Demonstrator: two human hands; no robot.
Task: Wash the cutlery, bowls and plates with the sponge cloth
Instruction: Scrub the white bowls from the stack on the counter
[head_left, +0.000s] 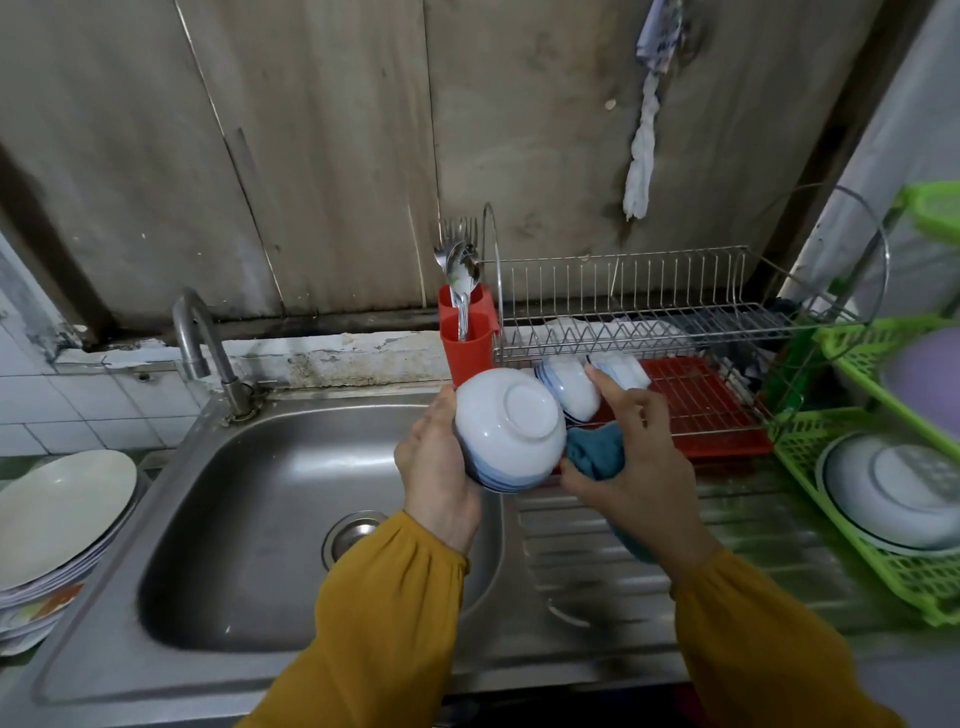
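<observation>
Frame centre: left hand (434, 457) cups an upturned bowl (509, 436); right hand (631, 457) clutches the sponge cloth (595, 452) against its side, forefinger extended. Risk: a wet glaze could slip from the one-handed hold into the sink (249, 519) if wiping pushes sideways.

plate stack (57, 519) — cut off, cloth (597, 452) part-hidden

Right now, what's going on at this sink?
A person in mustard sleeves is washing up. The left hand holds a white bowl bottom-up above the right edge of the sink, and the right hand grips a blue sponge cloth against its side. More bowls sit in the wire rack, cutlery stands in the red holder, and stacked plates lie left of the sink.
</observation>
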